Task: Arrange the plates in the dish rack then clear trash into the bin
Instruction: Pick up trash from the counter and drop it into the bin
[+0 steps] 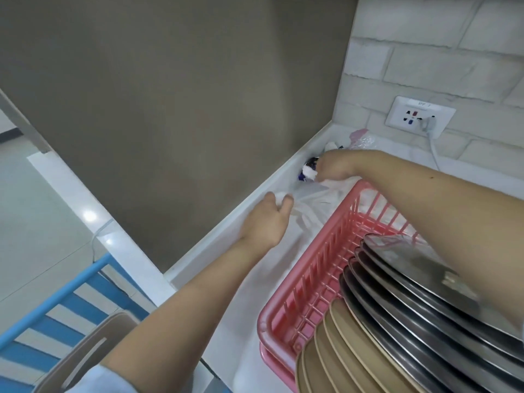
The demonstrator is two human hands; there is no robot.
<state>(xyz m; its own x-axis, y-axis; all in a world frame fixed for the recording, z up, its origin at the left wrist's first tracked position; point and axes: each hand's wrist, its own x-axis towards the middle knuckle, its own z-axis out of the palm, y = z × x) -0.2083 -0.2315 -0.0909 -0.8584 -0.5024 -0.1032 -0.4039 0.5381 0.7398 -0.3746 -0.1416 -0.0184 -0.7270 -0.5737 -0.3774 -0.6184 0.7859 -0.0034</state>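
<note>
A pink dish rack (309, 282) fills the lower right of the frame on a white surface (241, 293), holding a row of upright steel plates (411, 282) with tan plates (334, 355) in front of them. At centre, the left hand (265, 222) pinches a clear plastic bag (309, 205) lying just beside the rack. Above it, the right hand (333, 167) grips a crumpled white and blue wrapper (307, 173) near the grey wall. Pink-tinted plastic (360, 139) lies in the corner, below a wall socket (419, 116) at upper right.
</note>
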